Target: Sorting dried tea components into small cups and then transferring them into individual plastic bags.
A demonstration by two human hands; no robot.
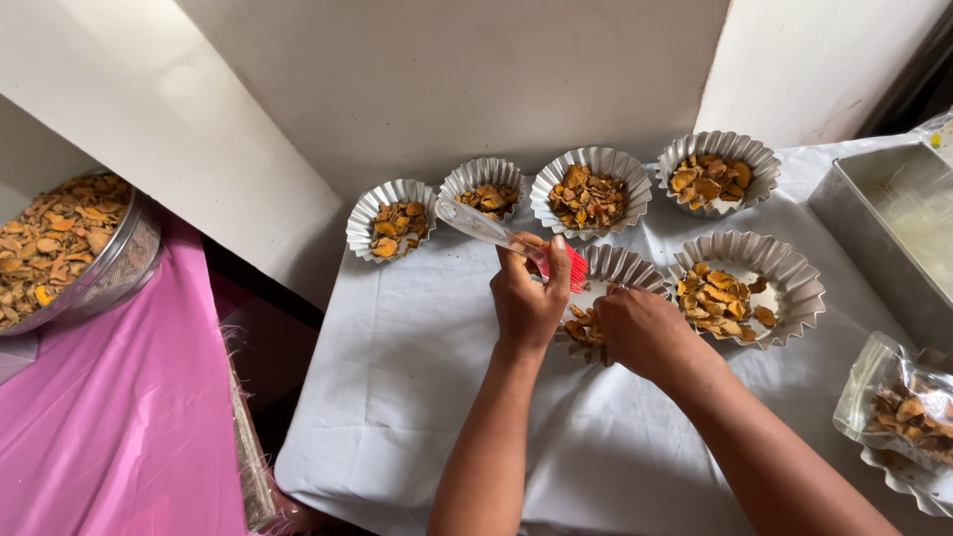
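The left hand (pixel 529 298) is closed around a brush with a clear handle and red bristles (pixel 511 241), and the bristles touch the inside of a fluted foil cup (pixel 620 266) on the white desk (pixel 417 367). The right hand (pixel 645 333) grips this cup's near rim to hold it steady. It seems the cup with dried orange pieces (pixel 584 323) is being brushed; the next stroke needs a light touch near them.

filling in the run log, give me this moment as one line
left hand: holds red-bristled brush | right hand: on fluted foil cup of dried orange slices | five other filled cups around | white cloth
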